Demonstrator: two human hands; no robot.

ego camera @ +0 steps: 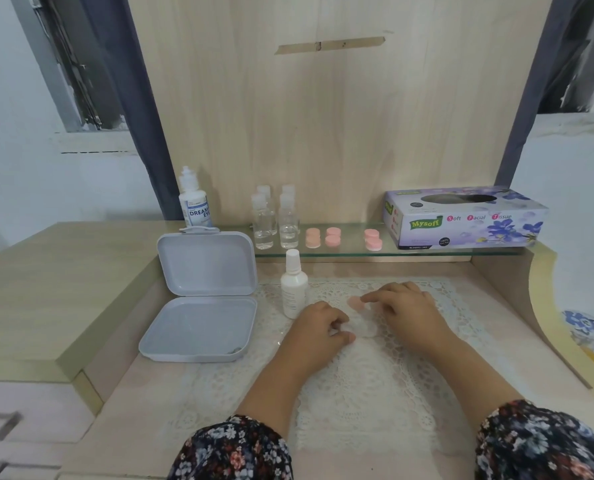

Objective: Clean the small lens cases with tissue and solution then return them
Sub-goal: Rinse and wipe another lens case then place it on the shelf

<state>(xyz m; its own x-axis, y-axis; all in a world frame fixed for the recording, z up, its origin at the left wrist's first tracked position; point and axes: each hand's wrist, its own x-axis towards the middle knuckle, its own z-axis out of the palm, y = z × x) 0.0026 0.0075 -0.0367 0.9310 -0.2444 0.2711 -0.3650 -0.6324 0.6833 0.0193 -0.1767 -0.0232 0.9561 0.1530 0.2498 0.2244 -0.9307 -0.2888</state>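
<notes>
Currently, on the lace mat [358, 393], the left hand [318, 323] pinches a white tissue [365, 328] while the right hand [404, 306] holds a pink lens case [357, 303] in curled fingertips just beyond it. Wiping seems underway. Next, likely, the case returns to the other pink cases [333, 236] on the far glass shelf [444, 251].

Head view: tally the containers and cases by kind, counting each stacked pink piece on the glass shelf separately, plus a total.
Pink lens case pieces on the glass shelf: 6, first at
Pink lens case by the right hand: 1
Clear small bottles: 4
White bottles: 2
Grey open box: 1
Tissue box: 1
Total: 15
</notes>
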